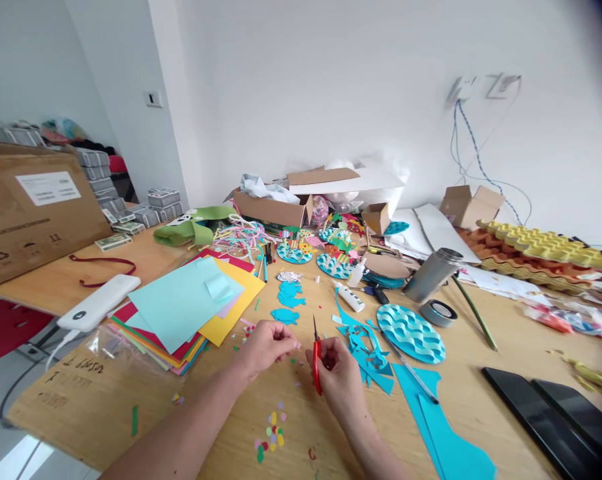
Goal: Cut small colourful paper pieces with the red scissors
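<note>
My right hand (337, 373) holds red-handled scissors (317, 367), their dark blades pointing away from me. Left of it, my left hand (271, 348) has thumb and forefinger pinched on a tiny pinkish piece (297, 345), close to the scissors but apart from them. Beyond the hands lie several blue paper fish (285, 316). Small coloured paper dots (273, 430) are scattered on the table between my forearms. Blue paper scraps (368, 350) lie right of my right hand, with larger blue pieces (441, 427) nearer me.
Coloured paper sheets (181, 303) and a white power bank (99, 303) lie at left. Rightward are a wavy blue disc (411, 333), glue bottle (351, 298), metal flask (433, 273), tape roll (439, 313) and dark phones (535, 413). Boxes (271, 208) stand behind.
</note>
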`<state>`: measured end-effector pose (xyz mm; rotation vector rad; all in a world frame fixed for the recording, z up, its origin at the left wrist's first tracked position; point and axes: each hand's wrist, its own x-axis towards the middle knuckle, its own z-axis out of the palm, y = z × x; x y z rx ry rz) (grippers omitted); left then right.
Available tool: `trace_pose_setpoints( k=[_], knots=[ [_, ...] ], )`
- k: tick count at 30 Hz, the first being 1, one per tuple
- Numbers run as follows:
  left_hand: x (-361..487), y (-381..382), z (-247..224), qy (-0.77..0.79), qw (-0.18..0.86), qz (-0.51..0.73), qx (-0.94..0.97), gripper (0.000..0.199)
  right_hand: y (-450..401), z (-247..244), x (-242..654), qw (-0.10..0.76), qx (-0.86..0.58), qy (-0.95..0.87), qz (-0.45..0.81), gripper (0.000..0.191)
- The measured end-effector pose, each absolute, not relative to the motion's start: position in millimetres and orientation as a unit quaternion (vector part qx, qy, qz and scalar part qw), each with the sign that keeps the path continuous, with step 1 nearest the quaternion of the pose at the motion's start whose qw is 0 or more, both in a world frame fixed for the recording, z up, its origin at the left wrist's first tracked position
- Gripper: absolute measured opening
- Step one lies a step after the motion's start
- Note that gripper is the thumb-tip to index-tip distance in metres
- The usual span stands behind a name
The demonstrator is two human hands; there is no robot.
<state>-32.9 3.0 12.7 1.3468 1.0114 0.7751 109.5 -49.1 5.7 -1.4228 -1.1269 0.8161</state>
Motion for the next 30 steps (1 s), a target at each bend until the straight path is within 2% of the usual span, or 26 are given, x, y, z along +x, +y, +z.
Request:
trace_pose_setpoints(
  k=[9,30],
  knots=[
    [-26.4,-2.1,10.6,0.429,0.616,0.337,0.569,0.020,-50.1,3.7,106.5,0.563,-0.514,-0.430,0.484,0.031],
    [-27.3,-2.9,12.0,0.441,0.572,0.321,0.612,0.012,-51.6,6.9,107.1,0.577,-0.497,-0.408,0.502,0.029]
  ],
)
